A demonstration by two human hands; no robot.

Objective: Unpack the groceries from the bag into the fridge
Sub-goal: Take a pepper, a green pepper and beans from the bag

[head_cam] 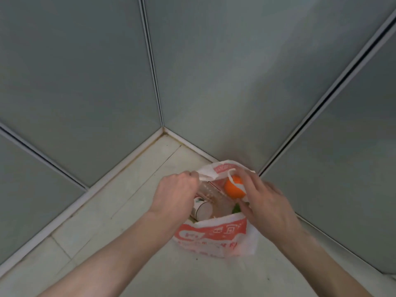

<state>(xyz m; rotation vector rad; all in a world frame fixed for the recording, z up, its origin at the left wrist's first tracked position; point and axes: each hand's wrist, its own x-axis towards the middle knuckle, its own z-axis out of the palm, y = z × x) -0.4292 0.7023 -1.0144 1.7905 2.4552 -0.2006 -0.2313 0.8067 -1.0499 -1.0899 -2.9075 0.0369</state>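
Red-and-white plastic makes up the bag (214, 234), which stands on the pale floor (107, 221) near the corner where the grey panels (75, 82) meet, close against the right-hand panel. Its mouth is being held open. The left hand (174, 195) is clenched on the far-left part of the rim, pulling it outward. The right hand (264, 203) reaches over the right side of the opening, fingers spread and curled around the orange (233, 187) and the fold of plastic beside it; whether it already grasps the fruit or only pushes the rim aside, I cannot tell.

Inside, the bag looks well filled: the orange sits at the far right, a clear bottle (211, 192) lies across the middle, a white cup or tub (202, 209) rests at the near left, and a bit of something green (236, 207) shows under the right hand.

Judging by this, the unpacking is at its very start. No open fridge or shelf is in view, and every visible item has yet to go in.
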